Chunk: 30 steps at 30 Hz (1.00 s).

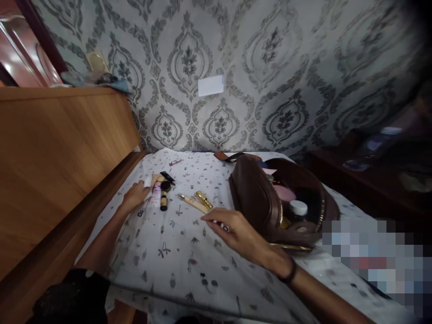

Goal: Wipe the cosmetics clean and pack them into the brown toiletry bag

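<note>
My left hand rests on the left of the patterned sheet, fingers stretched beside a cluster of cosmetics. In that cluster are a pink and white tube, a black and gold lipstick tube, a beige item near my fingertips and a flat black case. My right hand hovers low over the sheet, thumb and forefinger parted with nothing visible between them. Just beyond its fingertips lie a slim beige tube and a gold lipstick tube.
A brown bag stands unzipped at right, holding a white-capped container and a pink item. Farther back lies a small pink tube. A wooden board borders the left; the patterned wall is behind.
</note>
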### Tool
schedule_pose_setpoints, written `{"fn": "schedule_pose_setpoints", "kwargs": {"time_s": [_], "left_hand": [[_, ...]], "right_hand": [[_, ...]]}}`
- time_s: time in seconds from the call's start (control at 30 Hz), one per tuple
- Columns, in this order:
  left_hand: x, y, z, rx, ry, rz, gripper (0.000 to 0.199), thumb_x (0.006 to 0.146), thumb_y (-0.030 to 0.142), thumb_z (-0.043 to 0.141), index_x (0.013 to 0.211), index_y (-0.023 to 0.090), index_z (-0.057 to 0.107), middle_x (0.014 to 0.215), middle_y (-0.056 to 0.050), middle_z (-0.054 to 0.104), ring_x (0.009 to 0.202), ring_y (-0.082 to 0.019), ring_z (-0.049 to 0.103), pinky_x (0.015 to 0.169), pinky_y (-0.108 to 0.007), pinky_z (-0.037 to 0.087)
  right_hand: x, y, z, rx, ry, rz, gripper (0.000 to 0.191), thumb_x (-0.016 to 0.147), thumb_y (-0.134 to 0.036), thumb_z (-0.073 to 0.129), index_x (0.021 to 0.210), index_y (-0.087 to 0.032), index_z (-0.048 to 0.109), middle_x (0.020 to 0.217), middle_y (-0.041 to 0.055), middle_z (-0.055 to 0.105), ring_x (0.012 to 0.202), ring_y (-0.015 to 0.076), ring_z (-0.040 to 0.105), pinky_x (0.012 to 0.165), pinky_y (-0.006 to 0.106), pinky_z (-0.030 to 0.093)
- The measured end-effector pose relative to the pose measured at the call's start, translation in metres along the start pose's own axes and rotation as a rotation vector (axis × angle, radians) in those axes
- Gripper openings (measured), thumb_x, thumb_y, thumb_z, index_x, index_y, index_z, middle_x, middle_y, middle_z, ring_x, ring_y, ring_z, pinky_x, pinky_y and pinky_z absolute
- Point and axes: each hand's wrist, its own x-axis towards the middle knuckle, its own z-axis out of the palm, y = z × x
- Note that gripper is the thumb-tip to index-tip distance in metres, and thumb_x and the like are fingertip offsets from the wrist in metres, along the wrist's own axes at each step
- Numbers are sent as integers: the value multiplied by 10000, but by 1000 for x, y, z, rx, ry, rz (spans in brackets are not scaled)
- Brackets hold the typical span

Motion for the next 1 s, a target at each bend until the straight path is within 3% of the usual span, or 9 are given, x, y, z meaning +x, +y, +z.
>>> {"fn": "schedule_pose_setpoints", "kwargs": {"time_s": [0.1,0.17,0.27,0.37,0.43,0.57,0.73,0.87,1.0], "left_hand": [[-2,-3,10,3,-32,9,584,890,622,441,1278,192,512,1264,-153,654,1101,-311,655,755,-338,489],[-4,-2,13,9,-36,16,553,895,583,449,1289,198,495,1293,-146,644,1130,-309,643,760,-338,485],[-4,-2,11,21,-39,21,488,920,514,414,1275,188,494,1269,-144,661,1127,-303,647,755,-337,480],[-2,-4,7,42,-43,23,472,926,507,389,1249,184,512,1225,-145,686,1091,-305,665,717,-331,476],[0,-6,6,60,-42,21,447,927,477,385,1230,182,530,1205,-149,696,1054,-307,678,689,-327,471],[3,-14,4,91,-12,17,382,946,387,342,1138,171,592,1136,-156,717,993,-290,691,680,-316,467],[7,-14,-6,118,95,32,383,926,261,389,1253,160,563,1080,-169,713,972,-317,682,722,-357,478],[26,9,-12,66,180,163,523,920,226,429,1441,273,443,1183,-104,663,1019,-276,665,804,-350,494],[73,48,-3,-2,189,268,477,905,122,438,1323,290,595,1203,-56,642,1115,-226,632,905,-298,496]], "right_hand": [[4,25,38,-17,-32,2,215,962,-219,520,1054,-168,708,1008,96,733,938,196,697,881,352,562],[9,41,53,-116,20,23,254,921,-173,549,1134,-170,687,1230,139,660,1178,247,612,1012,432,506],[20,57,62,-269,69,247,472,861,-134,597,1327,-206,592,1389,151,541,1308,297,490,1082,502,430],[29,63,67,-312,29,432,593,846,-192,656,1422,-198,516,1400,172,515,1304,337,470,1079,522,415],[32,66,73,-293,25,411,533,854,-179,647,1381,-181,561,1386,170,532,1275,329,494,1082,511,413],[31,74,87,-150,108,214,303,904,-118,541,1152,-187,702,1317,137,606,1208,267,561,1053,457,459],[28,86,92,76,121,72,339,893,-116,531,1172,-206,700,1336,125,618,1245,236,575,1071,445,463],[26,90,91,162,173,146,424,827,-97,577,1214,-230,688,1319,108,633,1237,243,584,1064,448,468],[23,90,91,164,231,219,407,832,-119,574,1214,-208,683,1299,124,638,1241,257,580,1074,462,454]]}}
